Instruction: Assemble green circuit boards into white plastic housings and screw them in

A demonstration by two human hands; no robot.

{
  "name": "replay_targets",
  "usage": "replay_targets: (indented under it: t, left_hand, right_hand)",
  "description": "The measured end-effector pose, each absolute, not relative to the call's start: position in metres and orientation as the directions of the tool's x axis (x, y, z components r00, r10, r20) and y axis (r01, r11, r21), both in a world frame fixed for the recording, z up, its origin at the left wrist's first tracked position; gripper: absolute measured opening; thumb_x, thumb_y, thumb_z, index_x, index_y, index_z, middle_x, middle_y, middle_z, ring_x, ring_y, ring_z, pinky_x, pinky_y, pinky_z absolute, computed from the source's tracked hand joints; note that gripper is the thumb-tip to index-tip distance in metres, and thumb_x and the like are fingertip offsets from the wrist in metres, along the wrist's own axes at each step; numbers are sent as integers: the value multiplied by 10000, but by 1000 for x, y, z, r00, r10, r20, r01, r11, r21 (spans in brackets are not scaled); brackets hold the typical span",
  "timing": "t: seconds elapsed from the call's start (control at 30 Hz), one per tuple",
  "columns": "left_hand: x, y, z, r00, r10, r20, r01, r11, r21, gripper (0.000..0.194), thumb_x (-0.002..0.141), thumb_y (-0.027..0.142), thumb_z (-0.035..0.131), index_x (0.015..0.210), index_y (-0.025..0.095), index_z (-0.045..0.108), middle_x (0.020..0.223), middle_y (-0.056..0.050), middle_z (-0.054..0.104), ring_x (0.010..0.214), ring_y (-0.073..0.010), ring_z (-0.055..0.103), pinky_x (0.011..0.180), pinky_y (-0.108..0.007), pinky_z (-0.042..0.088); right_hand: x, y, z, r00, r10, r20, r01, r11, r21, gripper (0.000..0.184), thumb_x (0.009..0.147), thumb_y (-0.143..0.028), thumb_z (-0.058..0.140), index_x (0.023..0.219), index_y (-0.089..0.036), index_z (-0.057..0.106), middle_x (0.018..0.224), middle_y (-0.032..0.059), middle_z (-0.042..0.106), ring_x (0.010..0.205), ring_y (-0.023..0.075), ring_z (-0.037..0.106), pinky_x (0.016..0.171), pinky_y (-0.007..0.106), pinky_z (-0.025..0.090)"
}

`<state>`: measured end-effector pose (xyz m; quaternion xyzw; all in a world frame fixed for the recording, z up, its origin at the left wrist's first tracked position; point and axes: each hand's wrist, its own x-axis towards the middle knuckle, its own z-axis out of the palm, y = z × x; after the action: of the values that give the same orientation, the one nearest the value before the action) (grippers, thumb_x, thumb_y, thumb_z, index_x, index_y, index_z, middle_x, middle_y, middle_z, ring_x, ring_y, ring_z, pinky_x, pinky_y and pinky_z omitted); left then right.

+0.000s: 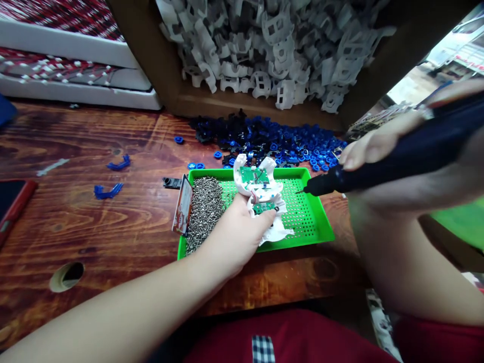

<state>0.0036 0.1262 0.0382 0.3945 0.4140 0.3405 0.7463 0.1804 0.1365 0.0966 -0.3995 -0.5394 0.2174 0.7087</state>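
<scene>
My left hand (242,232) grips a white plastic housing (241,174) over the green tray (325,229). Two green circuit boards (254,175) sit in the housing's parts, and my thumb rests by the lower one. On the right, my right hand (381,146) is wrapped round a dark electric screwdriver (408,156). Its thin bit points left over the tray, apart from the housing. Small metal screws (204,214) fill the tray's left end; the rest of its perforated floor shows around the housing.
Behind the tray lies a heap of blue and black plastic parts (264,136). A cardboard box (181,101) of white shells stands at the back. White foam trays (75,93) with red wires are at the back left. A round hole (67,277) pierces the wooden table.
</scene>
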Motion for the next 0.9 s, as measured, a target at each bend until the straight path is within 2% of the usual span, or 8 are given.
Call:
replay_targets:
  t: [0.1, 0.27, 0.5, 0.77, 0.9]
  left_hand:
    - [4, 126, 38, 432, 830, -354, -197, 469, 861, 440, 705, 192, 674, 1129, 168, 560, 1151, -98, 642, 1052, -257, 587, 939, -415, 428]
    - [6, 126, 39, 453, 802, -390, -235, 529, 815, 481, 734, 174, 654, 1187, 143, 493, 1254, -117, 582, 1120, -245, 553, 965, -402, 406]
    - [6, 126, 42, 465, 787, -406, -253, 558, 791, 427, 745, 162, 638, 1159, 154, 531, 1238, -96, 596, 1114, -238, 560, 941, -377, 429]
    - [6, 127, 44, 446, 786, -429, -179, 548, 817, 502, 721, 205, 666, 1179, 169, 463, 1128, -103, 628, 893, -232, 628, 774, -379, 491]
    - [7, 125, 44, 446, 795, -412, -207, 539, 816, 504, 723, 182, 666, 1182, 163, 458, 1157, -108, 621, 915, -217, 625, 769, -334, 482]
  right_hand:
    - [178, 143, 77, 435, 660, 613, 103, 640, -762, 247, 803, -461, 528, 825, -215, 531, 482, -39, 456, 374, 126, 443, 342, 271, 332]
    - [181, 143, 59, 403, 699, 591, 80, 616, -783, 246, 783, -433, 561, 825, -193, 528, 461, -49, 463, 343, 119, 430, 314, 260, 300]
    - [178, 138, 58, 417, 715, 561, 58, 595, -801, 247, 777, -411, 557, 835, -177, 507, 452, -43, 489, 331, 135, 423, 329, 257, 266]
    - [176, 136, 55, 371, 731, 573, 70, 593, -802, 195, 780, -371, 564, 818, -192, 498, 472, -42, 478, 359, 119, 444, 390, 256, 346]
    - [179, 136, 55, 390, 721, 572, 78, 593, -801, 203, 780, -371, 549, 856, -186, 516, 479, -46, 469, 374, 120, 463, 356, 252, 337]
